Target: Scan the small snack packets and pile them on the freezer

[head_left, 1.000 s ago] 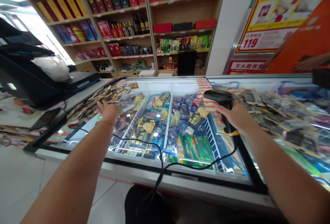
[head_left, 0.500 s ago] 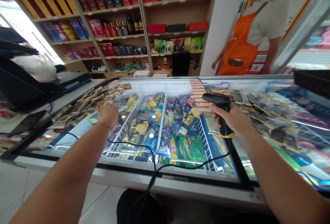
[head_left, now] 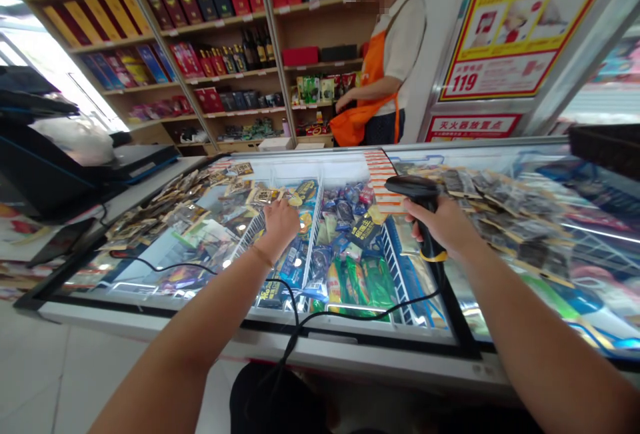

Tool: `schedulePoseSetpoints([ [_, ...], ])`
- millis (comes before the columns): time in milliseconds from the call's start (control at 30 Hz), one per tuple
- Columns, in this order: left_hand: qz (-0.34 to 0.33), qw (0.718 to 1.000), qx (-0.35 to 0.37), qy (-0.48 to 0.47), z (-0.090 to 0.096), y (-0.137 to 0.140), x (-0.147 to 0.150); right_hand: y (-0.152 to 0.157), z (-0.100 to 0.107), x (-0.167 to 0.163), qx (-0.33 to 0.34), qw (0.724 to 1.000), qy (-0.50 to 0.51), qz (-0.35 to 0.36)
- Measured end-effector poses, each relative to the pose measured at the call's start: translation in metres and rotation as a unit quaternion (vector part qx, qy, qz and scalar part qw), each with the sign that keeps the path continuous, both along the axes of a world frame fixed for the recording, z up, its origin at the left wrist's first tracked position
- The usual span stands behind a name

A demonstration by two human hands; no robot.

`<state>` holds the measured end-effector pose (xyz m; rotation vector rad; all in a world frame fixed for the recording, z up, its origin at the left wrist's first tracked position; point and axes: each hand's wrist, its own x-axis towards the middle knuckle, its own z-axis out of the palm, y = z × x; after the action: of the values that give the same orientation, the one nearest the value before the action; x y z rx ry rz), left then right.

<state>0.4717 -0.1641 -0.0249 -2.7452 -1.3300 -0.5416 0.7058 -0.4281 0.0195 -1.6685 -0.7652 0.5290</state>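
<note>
In my right hand (head_left: 445, 224) is a black barcode scanner (head_left: 415, 189) with a yellow band at its handle's foot. Its head points left, over a strip of orange-and-white labels (head_left: 383, 177). My left hand (head_left: 281, 224) is closed on the near edge of a small snack packet (head_left: 264, 195), above the chest freezer's glass top. Left of that hand, many similar brown packets (head_left: 165, 197) lie in a long heap. Under the glass, wire baskets (head_left: 395, 274) hold wrapped ice creams (head_left: 367, 281). The scanner's black cable (head_left: 350, 317) loops across the front.
More dark packets (head_left: 500, 207) lie on the glass at the right. Beyond the freezer, a person in an orange apron (head_left: 373, 64) stands by shelves of boxes and bottles (head_left: 210, 41). A flat scale-like device (head_left: 145, 159) sits at the left. A dark tray (head_left: 605, 151) is at far right.
My left hand has moved right from the heap, and a packet now shows at its fingers. My right hand keeps the scanner nearly in place. The aproned person has moved left to the shelves.
</note>
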Motion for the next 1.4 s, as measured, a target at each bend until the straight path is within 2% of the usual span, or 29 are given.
schedulePoseSetpoints([
  [100, 0.007, 1.0, 0.025, 0.007, 0.001, -0.01, 0.013, -0.001, 0.0, 0.0, -0.012, 1.0, -0.009, 0.001],
  [200, 0.012, 1.0, 0.018, 0.018, 0.012, -0.025, 0.025, -0.002, 0.0, 0.0, -0.006, 1.0, -0.016, -0.004],
  [267, -0.012, 0.999, 0.004, 0.037, 0.022, -0.04, 0.035, -0.002, 0.0, 0.001, 0.001, 1.0, -0.017, -0.006],
  [367, -0.064, 0.99, -0.031, 0.124, 0.037, -0.063, 0.053, -0.004, 0.001, 0.002, 0.012, 1.0, -0.011, -0.006],
  [433, -0.072, 0.979, -0.071, 0.179, 0.047, -0.07, 0.065, -0.004, 0.001, 0.003, 0.017, 1.0, -0.004, -0.008],
  [500, -0.037, 0.979, -0.116, 0.165, 0.058, -0.069, 0.074, -0.003, -0.001, 0.005, 0.023, 1.0, -0.005, -0.008],
  [600, 0.058, 0.988, -0.138, 0.034, 0.067, -0.058, 0.078, -0.002, -0.005, 0.007, 0.031, 0.999, -0.014, 0.001],
  [667, 0.121, 0.985, -0.115, -0.04, 0.062, -0.05, 0.075, -0.001, -0.006, 0.008, 0.028, 0.999, -0.018, 0.007],
  [733, 0.147, 0.981, -0.11, -0.058, 0.048, -0.044, 0.071, -0.002, -0.004, 0.006, 0.017, 0.999, -0.027, 0.005],
  [867, 0.13, 0.98, -0.137, -0.062, 0.02, -0.033, 0.07, -0.005, 0.006, -0.006, -0.023, 0.997, -0.067, 0.009],
  [1033, 0.093, 0.96, -0.191, -0.181, 0.007, -0.011, 0.074, -0.006, 0.013, -0.019, -0.067, 0.99, -0.123, 0.025],
  [1100, 0.064, 0.936, -0.223, -0.265, 0.005, -0.007, 0.076, -0.006, 0.012, -0.02, -0.073, 0.989, -0.124, 0.025],
  [1167, 0.038, 0.893, -0.262, -0.365, 0.004, -0.008, 0.08, -0.005, 0.01, -0.02, -0.061, 0.992, -0.108, 0.025],
  [1300, -0.034, 0.751, -0.378, -0.54, 0.006, -0.023, 0.09, -0.005, 0.009, -0.02, -0.045, 0.993, -0.106, 0.037],
  [1333, -0.057, 0.722, -0.4, -0.562, 0.008, -0.027, 0.093, -0.006, 0.009, -0.02, -0.048, 0.991, -0.117, 0.044],
  [1400, -0.09, 0.686, -0.427, -0.582, 0.011, -0.035, 0.096, -0.006, 0.01, -0.023, -0.057, 0.987, -0.138, 0.06],
])
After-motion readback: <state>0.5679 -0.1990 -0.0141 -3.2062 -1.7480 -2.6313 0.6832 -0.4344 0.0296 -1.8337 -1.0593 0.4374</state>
